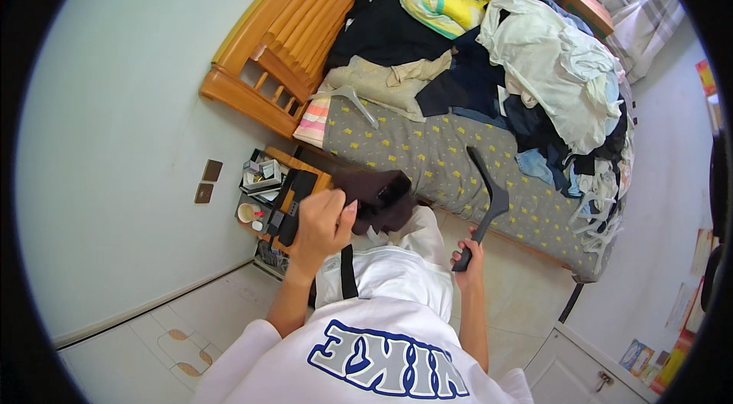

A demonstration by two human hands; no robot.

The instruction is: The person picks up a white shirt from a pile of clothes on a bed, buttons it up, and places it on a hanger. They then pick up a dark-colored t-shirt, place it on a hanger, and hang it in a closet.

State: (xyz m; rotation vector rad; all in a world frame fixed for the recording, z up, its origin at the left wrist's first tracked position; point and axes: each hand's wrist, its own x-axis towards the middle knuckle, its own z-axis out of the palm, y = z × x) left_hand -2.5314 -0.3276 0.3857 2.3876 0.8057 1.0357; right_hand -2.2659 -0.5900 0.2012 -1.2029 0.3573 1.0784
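My left hand (325, 222) is closed around a dark brown garment (383, 203), which hangs bunched beyond my fingers in front of my legs. Part of the cloth is blurred, and a black patch shows on it. In my right hand (471, 258) is a dark grey plastic clothes hanger (498, 202), gripped by one arm, its other arm reaching over the bed. No hook can be made out on it. Garment and hanger are apart. A light grey hanger (350, 96) lies on the patterned bed sheet (395, 143) near the headboard.
Clothes are heaped on the bed, among them a white garment (544, 60) and a black one (389, 26). Several white hangers (598, 220) lie at its right corner. A wooden headboard (298, 31) borders the left. A cluttered nightstand (286, 160) with a mug (247, 212) stands by my left hand.
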